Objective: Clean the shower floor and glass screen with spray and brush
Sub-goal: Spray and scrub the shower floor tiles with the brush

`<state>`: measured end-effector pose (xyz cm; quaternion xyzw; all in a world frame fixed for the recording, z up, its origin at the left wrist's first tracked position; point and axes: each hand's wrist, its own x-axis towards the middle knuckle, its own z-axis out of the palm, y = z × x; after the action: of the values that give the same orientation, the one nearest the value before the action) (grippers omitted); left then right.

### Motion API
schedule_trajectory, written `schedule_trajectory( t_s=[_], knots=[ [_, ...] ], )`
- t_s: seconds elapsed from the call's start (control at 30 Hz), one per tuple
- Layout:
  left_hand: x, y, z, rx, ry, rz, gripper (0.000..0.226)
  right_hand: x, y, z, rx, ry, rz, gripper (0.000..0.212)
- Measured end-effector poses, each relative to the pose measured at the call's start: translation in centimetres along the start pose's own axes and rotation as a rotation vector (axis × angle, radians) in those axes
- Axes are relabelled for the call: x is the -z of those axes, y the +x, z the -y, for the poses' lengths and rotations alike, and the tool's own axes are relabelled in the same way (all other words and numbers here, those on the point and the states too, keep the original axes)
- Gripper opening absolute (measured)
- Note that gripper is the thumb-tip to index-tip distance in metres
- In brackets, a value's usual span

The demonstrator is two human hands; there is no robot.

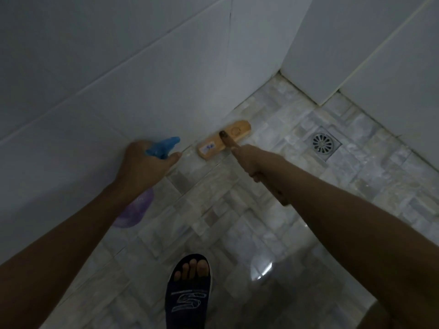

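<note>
Wooden and pale, the brush head point(223, 143) lies on the shower floor point(297, 176), right up against the foot of the white tiled wall point(118, 79) on your left. A small white sticker point(207, 147) sits on its near end, its handwriting too blurred to read. Your right hand point(249, 162) is wrapped tight around the brush handle point(281, 198), fingers curled under it, arm stretched forward and down. The handle runs from the middle of the head back beneath your forearm, where its end shows again. Your left hand point(142, 165) grips the spray bottle point(164, 147) by the neck. Its blue trigger head pokes out past your fingers toward the brush, and its translucent purple body hangs under your wrist, close to the wall. You cannot tell from this angle whether a finger lies on the trigger. The nozzle is near the brush head but apart from it. Small grey-white mosaic tiles cover the floor. A round metal drain point(323, 143) in a square frame is set into it to the right of the brush, near the corner where two walls meet. Your foot in a dark open-toed slipper point(190, 288) stands on the tiles at the bottom of the view, between your arms.
</note>
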<state>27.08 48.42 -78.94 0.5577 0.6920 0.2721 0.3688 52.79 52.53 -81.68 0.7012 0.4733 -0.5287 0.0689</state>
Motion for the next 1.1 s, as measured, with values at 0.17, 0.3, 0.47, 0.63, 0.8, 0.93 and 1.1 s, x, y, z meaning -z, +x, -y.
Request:
schedule_trajectory(
  t_s=[0.17, 0.3, 0.47, 0.63, 0.8, 0.93, 1.1],
  knots=[
    [0.9, 0.2, 0.1, -0.106, 0.074, 0.120, 0.046, -2.4, -6.8, -6.3, -0.093, -0.210, 0.091, 0.043],
    [0.7, 0.3, 0.5, -0.108, 0.067, 0.093, 0.043, -3.0, -5.8, -3.2, -0.012, -0.221, 0.069, 0.050],
    [0.7, 0.5, 0.6, 0.010, 0.065, 0.071, 0.060, -3.4, -0.6, 2.4, 0.043, -0.048, -0.008, 0.055],
    [1.3, -0.1, -0.2, -0.043, 0.111, 0.153, 0.051, -4.3, -4.2, -1.1, 0.062, -0.130, 0.025, 0.054],
    [2.7, -2.2, 1.8, 0.008, 0.120, 0.009, 0.029, -6.4, -8.3, -5.4, 0.034, -0.213, 0.101, 0.050],
    [3.5, -3.4, 3.0, 0.069, 0.146, -0.079, 0.016, -8.0, -6.2, -0.3, 0.109, -0.138, 0.073, 0.045],
    [3.3, -3.2, 2.7, 0.010, 0.196, -0.113, 0.023, -9.3, -3.4, 4.3, 0.161, -0.136, 0.018, 0.044]
  ],
)
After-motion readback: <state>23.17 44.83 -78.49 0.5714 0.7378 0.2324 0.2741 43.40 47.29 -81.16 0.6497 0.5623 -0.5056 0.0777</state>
